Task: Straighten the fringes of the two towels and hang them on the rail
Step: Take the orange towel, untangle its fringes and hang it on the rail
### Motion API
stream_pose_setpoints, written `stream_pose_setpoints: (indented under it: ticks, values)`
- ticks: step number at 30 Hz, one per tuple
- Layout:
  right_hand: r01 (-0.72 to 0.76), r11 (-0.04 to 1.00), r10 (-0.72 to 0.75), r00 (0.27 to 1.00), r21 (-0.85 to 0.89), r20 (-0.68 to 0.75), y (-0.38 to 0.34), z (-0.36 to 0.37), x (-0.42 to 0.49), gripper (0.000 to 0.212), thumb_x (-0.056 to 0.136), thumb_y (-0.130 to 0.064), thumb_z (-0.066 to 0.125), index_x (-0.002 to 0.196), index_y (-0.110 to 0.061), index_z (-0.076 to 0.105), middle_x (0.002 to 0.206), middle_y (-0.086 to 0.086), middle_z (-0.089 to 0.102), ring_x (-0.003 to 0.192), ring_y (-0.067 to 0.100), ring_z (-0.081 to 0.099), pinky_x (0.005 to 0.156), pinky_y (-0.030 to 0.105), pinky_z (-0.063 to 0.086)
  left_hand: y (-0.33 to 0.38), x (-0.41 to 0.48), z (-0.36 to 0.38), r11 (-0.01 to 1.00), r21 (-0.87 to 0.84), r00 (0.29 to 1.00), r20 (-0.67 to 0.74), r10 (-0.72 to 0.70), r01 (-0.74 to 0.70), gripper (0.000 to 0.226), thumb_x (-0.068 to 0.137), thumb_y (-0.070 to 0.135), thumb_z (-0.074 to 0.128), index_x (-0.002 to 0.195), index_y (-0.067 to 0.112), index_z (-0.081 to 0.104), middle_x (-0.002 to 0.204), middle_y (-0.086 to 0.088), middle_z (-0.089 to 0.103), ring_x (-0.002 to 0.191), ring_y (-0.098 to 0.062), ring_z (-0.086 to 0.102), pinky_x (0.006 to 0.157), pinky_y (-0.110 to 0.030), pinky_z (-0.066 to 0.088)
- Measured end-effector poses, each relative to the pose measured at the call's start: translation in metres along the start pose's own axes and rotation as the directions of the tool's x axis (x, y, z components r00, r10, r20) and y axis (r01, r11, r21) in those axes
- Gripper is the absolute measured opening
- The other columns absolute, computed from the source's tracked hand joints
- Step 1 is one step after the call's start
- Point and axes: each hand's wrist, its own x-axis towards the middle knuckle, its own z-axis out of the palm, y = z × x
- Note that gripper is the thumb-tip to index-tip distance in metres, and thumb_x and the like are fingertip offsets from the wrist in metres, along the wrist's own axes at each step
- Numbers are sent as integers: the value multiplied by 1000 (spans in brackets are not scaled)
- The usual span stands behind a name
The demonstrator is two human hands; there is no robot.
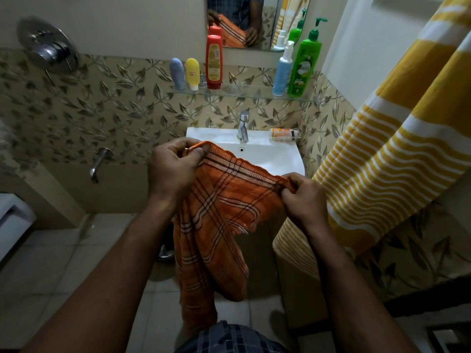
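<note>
I see both hands, left hand [173, 165] and right hand [304, 197], pinching the orange checked towel's [216, 225] top edge above the white sink [277, 154].

Both bare forearms reach up into view, the left arm [122, 263] from about 7 o'clock and the right arm [339, 271] from about 5 o'clock. The left hand [173, 171] sits at 9 o'clock of centre, its back toward the camera and its fingers curled, thumb and forefinger pinching the edge of the orange towel [216, 238]. The right hand [303, 197], lower and between 3 and 4 o'clock, pinches the same edge with thumb and fingertips. The wrists are well apart.
</note>
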Motion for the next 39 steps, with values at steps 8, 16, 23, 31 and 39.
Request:
stream_pose_setpoints:
  ticks: [8, 16, 23, 31, 39]
  values:
    - [-182, 517, 57, 982, 836, 179, -21, -22, 6, 14, 104, -18, 59, 105, -14, 73, 95, 7, 78, 89, 21, 75, 79, 35, 63, -5, -1, 3, 999, 2, 993, 108, -47, 47, 10, 90, 36, 81, 86, 27, 82, 83, 2, 80, 78, -23, 78, 75, -53, 65]
    - [-270, 248, 219, 951, 931, 217, -23, -25, 9, 32, 105, -19, 58, 125, 5, 64, 102, 17, 76, 88, 27, 76, 75, 38, 65, -18, 2, 0, 991, -24, 989, 74, -128, 130, 8, 86, 37, 84, 85, 30, 82, 83, 1, 80, 80, -26, 78, 77, -55, 65]
    - [-218, 437, 327, 942, 872, 72, -19, -25, 12, 6, 97, -7, 69, 100, -12, 70, 83, 4, 72, 73, 17, 71, 73, 38, 61, -23, 2, -2, 983, -60, 981, 102, -165, 172, 11, 84, 30, 87, 85, 21, 80, 88, -3, 80, 83, -28, 79, 79, -56, 65]
    - [88, 966, 5, 932, 241, -362, -29, -1, 7, 21, 90, 0, 59, 101, -18, 60, 72, -5, 57, 56, 6, 50, 53, 18, 35, -21, -7, 18, 996, -73, 955, 295, -27, 51, 25, 81, 16, 88, 78, 21, 64, 74, 12, 62, 66, -1, 59, 61, -22, 51]
    - [54, 902, -53, 998, 428, -14, -52, 9, 4, 33, 77, -25, 46, 76, -29, 78, 73, -10, 72, 76, 26, 74, 74, 44, 60, -25, -20, 38, 997, -71, 931, 366, 7, 21, 15, 84, 31, 87, 78, 36, 74, 77, 18, 68, 68, -2, 65, 65, -27, 50]
